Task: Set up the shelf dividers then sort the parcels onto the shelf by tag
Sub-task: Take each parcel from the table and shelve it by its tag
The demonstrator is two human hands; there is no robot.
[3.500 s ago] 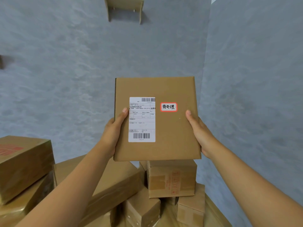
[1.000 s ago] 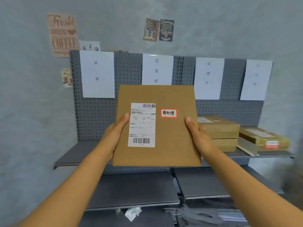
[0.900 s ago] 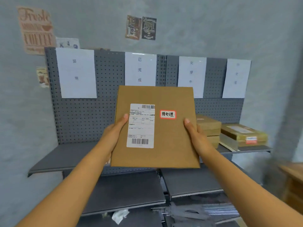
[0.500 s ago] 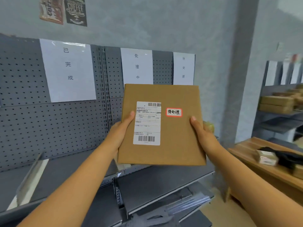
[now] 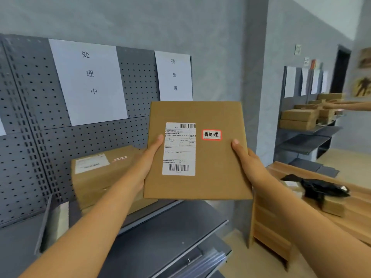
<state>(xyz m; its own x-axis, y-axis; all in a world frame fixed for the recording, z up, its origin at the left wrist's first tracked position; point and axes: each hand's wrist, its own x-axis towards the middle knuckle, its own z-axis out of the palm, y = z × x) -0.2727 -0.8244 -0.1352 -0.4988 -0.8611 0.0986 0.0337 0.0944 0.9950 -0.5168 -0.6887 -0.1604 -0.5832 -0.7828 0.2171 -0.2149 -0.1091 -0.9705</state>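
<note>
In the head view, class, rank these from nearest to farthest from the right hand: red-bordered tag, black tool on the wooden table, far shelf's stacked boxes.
1. Red-bordered tag: on the held parcel, just left of the right hand.
2. Black tool: on the wooden table, to the right.
3. Stacked boxes: far shelf, right background.

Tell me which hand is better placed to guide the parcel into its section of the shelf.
Probably right. The right hand grips the flat parcel on the side nearest the 待处理 sign, matching its tag. The left hand grips the far side, over the stacked parcels.
</note>
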